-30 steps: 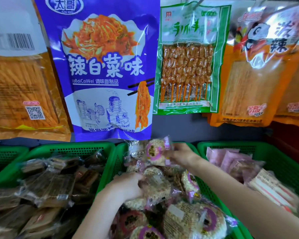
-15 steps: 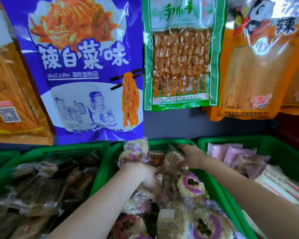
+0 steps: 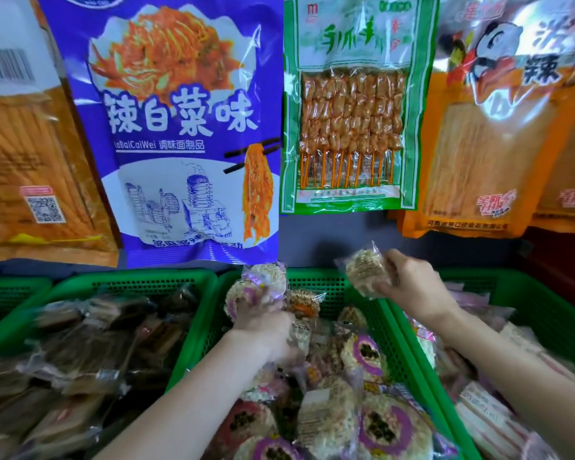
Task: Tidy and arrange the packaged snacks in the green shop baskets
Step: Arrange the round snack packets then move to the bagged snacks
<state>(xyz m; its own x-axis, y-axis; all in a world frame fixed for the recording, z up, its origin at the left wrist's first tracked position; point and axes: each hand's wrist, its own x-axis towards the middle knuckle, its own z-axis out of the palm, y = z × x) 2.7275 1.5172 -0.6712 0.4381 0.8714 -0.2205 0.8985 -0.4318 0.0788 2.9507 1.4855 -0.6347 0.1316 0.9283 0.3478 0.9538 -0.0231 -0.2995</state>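
Sorting step: right hand pinching a cake above the middle basket rim; left hand gripping packets inside (next: a stable slot, likely).

Row of baskets side by side along the bottom: middle basket packed with round rice cakes, left basket next to it full of flat wrapped bars, right basket holding more packets. Hanging behind and above: noodle bag over the left and middle baskets, skewer pack right of it. Left hand down in the middle basket, right hand above its back right corner holding a wrapped cake
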